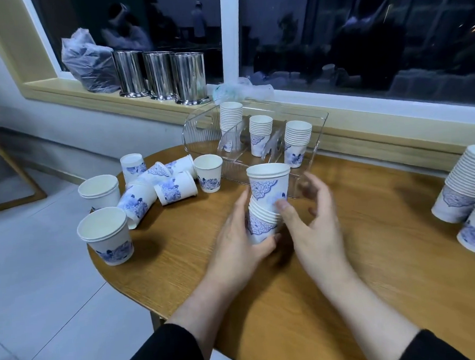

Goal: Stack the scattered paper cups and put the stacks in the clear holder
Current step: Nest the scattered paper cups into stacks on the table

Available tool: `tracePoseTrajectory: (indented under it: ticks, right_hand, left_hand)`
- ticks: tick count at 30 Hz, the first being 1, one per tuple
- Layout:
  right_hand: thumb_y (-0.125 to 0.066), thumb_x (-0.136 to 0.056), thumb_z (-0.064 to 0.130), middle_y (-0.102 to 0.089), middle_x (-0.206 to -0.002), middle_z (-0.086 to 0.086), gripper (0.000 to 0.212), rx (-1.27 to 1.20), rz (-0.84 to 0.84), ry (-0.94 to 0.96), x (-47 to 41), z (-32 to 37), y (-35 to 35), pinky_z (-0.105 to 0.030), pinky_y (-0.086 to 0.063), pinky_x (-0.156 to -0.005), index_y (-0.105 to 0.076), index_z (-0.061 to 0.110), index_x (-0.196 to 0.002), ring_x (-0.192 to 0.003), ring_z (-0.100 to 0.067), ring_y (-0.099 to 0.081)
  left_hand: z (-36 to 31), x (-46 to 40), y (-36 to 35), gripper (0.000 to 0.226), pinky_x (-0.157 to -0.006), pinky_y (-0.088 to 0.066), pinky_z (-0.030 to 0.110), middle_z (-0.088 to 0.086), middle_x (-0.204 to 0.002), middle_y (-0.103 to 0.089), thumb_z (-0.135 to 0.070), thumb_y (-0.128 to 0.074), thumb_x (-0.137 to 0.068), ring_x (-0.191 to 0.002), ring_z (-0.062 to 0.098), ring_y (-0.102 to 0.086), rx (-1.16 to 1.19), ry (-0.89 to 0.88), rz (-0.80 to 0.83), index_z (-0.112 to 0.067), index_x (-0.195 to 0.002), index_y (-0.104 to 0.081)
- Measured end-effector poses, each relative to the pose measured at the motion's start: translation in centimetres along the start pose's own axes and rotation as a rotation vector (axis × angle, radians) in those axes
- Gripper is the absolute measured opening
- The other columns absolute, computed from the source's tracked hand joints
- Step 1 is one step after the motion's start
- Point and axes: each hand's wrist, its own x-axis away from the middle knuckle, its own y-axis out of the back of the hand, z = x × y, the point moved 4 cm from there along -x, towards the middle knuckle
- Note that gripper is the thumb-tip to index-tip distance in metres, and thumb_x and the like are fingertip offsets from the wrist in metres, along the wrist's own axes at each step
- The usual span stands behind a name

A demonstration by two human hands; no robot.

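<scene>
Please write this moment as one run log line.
left hand: grips cup stack | right hand: thumb on stack | holder: three stacks inside

White cups [268, 194] with blue floral print; tan woodgrain table [345, 270]

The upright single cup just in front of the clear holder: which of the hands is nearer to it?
Left. The left hand grips the cup stack just right of that single cup; the right hand lies beyond the stack, farther right.
</scene>
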Motion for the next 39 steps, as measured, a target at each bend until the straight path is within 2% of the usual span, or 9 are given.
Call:
tracePoseTrajectory:
  ticks: [7, 11, 14, 19, 23, 27, 31, 34, 39]
  right_hand:
    - [-0.049, -0.093, 0.052, -0.052, -0.143, 0.008, 0.040, 0.261, 0.276, 0.327, -2.4, 2.8, 0.1, -0.050, -0.036, -0.112, -0.064, 0.027, -0.121, -0.137, -0.013, -0.043]
    - [-0.050, -0.093, 0.050, -0.034, -0.156, 0.013, 0.057, 0.325, 0.335, 0.430, -3.0, 4.5, -0.3, -0.042, -0.025, -0.119, -0.040, 0.030, -0.146, -0.146, -0.005, -0.027]
    - [-0.041, -0.096, 0.052, -0.053, -0.138, 0.020, 0.048, 0.349, 0.438, 0.409, -3.6, 4.9, -1.7, -0.045, -0.033, -0.115, -0.055, 0.030, -0.137, -0.134, 0.002, -0.042]
    - [-0.052, -0.100, 0.028, -0.064, -0.123, 0.011, 0.029, 0.205, 0.284, 0.321, -5.4, 2.9, -3.7, -0.016, -0.042, -0.098, -0.064, 0.021, -0.125, -0.112, 0.002, -0.057]
    - [-0.052, -0.100, 0.012, -0.061, -0.133, -0.003, 0.036, 0.315, 0.414, 0.221, -8.5, 1.2, -8.4, -0.028, -0.042, -0.105, -0.057, 0.019, -0.134, -0.120, -0.018, -0.057]
    - [-0.051, -0.099, 0.007, -0.047, -0.150, -0.002, 0.047, 0.536, 0.603, 0.250, -11.3, 0.9, -13.0, -0.018, -0.028, -0.107, -0.048, 0.020, -0.144, -0.136, -0.021, -0.044]
    - [-0.062, -0.087, 0.003, -0.059, -0.136, -0.004, 0.043, 0.705, 0.773, 0.315, -12.1, 0.0, -14.9, -0.031, -0.041, -0.104, -0.062, 0.020, -0.127, -0.126, -0.023, -0.054]
    - [-0.064, -0.089, 0.008, -0.064, -0.107, -0.002, 0.018, 0.606, 0.670, 0.310, -11.9, -0.1, -14.4, -0.031, -0.044, -0.084, -0.067, 0.016, -0.104, -0.102, -0.022, -0.061]
    - [-0.055, -0.100, 0.018, -0.064, -0.101, 0.000, 0.015, 0.170, 0.080, 0.376, -10.5, 2.8, -8.5, -0.027, -0.046, -0.082, -0.064, 0.011, -0.109, -0.093, -0.017, -0.059]
  left_hand:
    - [0.4, -0.3, 0.9, 0.088, -0.108, -0.044, 0.037, -0.009, -0.138, -0.057, -0.020, -0.084, -0.074, -0.127, 0.006, -0.054, 0.101, 0.025, -0.109, -0.027, -0.148, -0.036]
    - [0.3, -0.3, 1.4, 0.085, -0.107, -0.042, 0.024, -0.012, -0.137, -0.056, -0.016, -0.084, -0.074, -0.127, 0.002, -0.052, 0.134, 0.024, -0.127, -0.028, -0.146, -0.038]
    - [1.0, -0.9, 2.1, 0.087, -0.108, -0.043, 0.030, -0.010, -0.138, -0.057, -0.015, -0.083, -0.073, -0.127, 0.004, -0.053, 0.145, 0.056, -0.124, -0.025, -0.146, -0.038]
    - [3.1, -2.6, 5.6, 0.087, -0.109, -0.039, 0.028, -0.009, -0.141, -0.053, -0.016, -0.084, -0.074, -0.129, 0.005, -0.050, 0.126, 0.100, -0.185, -0.027, -0.145, -0.035]
    - [3.6, -3.0, 5.0, 0.087, -0.110, -0.043, 0.041, -0.005, -0.140, -0.055, -0.021, -0.080, -0.069, -0.129, 0.014, -0.052, 0.090, 0.107, -0.212, -0.026, -0.144, -0.037]
    - [4.6, -3.1, 5.1, 0.087, -0.107, -0.044, 0.041, -0.007, -0.139, -0.054, -0.020, -0.079, -0.070, -0.127, 0.013, -0.053, 0.080, 0.127, -0.281, -0.034, -0.143, -0.033]
    - [4.8, -3.2, 5.0, 0.086, -0.107, -0.045, 0.039, -0.009, -0.140, -0.053, -0.023, -0.076, -0.068, -0.128, 0.012, -0.053, 0.062, 0.124, -0.290, -0.037, -0.141, -0.032]
    - [4.8, -3.2, 4.9, 0.086, -0.106, -0.044, 0.034, -0.009, -0.140, -0.053, -0.019, -0.078, -0.071, -0.127, 0.011, -0.052, 0.052, 0.116, -0.285, -0.035, -0.142, -0.033]
    - [4.8, -3.1, 4.9, 0.086, -0.106, -0.043, 0.031, -0.010, -0.139, -0.053, -0.015, -0.079, -0.073, -0.126, 0.010, -0.052, 0.043, 0.112, -0.262, -0.033, -0.143, -0.033]
